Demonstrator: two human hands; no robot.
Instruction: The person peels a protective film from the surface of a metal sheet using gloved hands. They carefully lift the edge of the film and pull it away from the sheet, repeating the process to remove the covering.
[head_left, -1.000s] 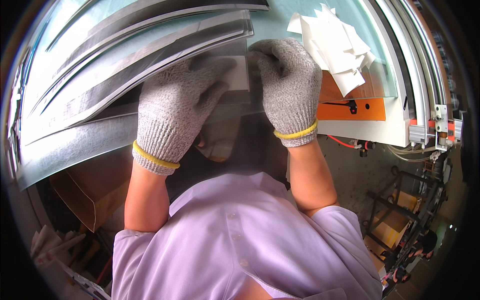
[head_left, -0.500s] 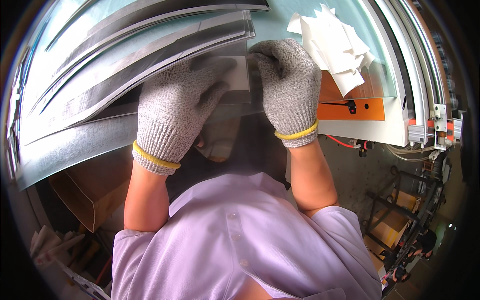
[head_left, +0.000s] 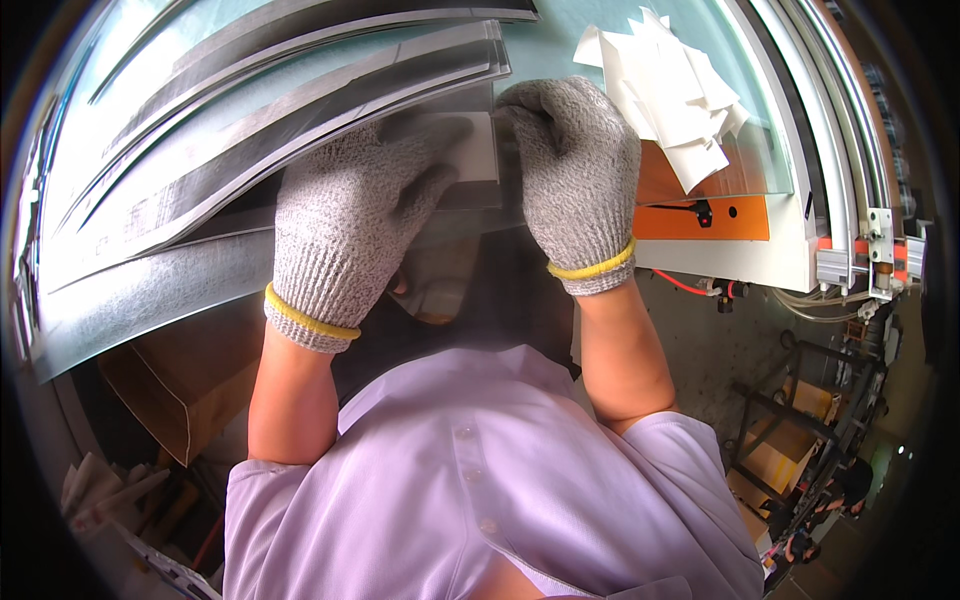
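Observation:
Both my hands wear grey knitted gloves with yellow cuff bands. My left hand [head_left: 350, 205] grips a flat clear panel with dark bands [head_left: 470, 196] near its right end, fingers and thumb bent around it. A white patch [head_left: 478, 150] shows on this panel beside the fingertips. My right hand [head_left: 580, 170] is closed in a pinch at the panel's right edge, thumb against curled fingers. Whatever lies between those fingertips is hidden or too small to name. More long dark-banded panels [head_left: 330, 125] lie just beyond my left hand.
The glass tabletop [head_left: 180, 295] carries further dark strips [head_left: 330, 30] at the far left. Crumpled white paper pieces [head_left: 670, 95] lie to the right, above an orange panel [head_left: 735, 218]. Metal rails [head_left: 835, 120] border the right side. A cardboard box [head_left: 185, 385] stands below left.
My right hand has shifted very slightly left, still pinched at the panel's edge. The left hand and the panel look almost unmoved.

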